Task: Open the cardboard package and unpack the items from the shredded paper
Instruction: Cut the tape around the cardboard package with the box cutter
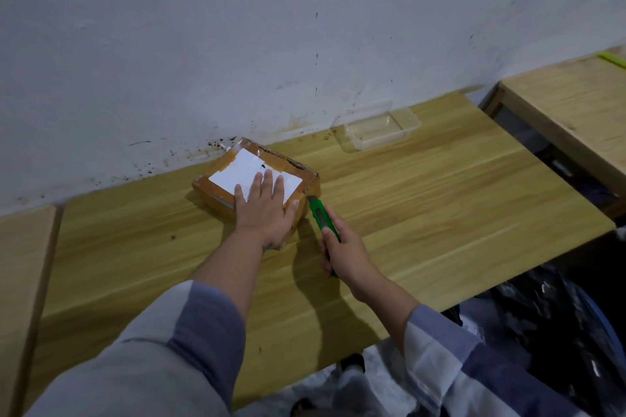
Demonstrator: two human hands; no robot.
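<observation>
Our right hand (342, 247) grips a green cutter (321, 217) at the taped box (254, 176), our left hand (266, 210) pressing flat, fingers straight, on its label (233, 169), on the counter (440, 196).

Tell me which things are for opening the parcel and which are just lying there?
For the job:
brown taped cardboard package with white label, pressed by left hand
green plastic utility knife, in right hand

Just lying about:
clear plastic rectangular tub
yellow-green strip, far right

One package (216, 184), one knife (320, 215), one tub (377, 127)
</observation>
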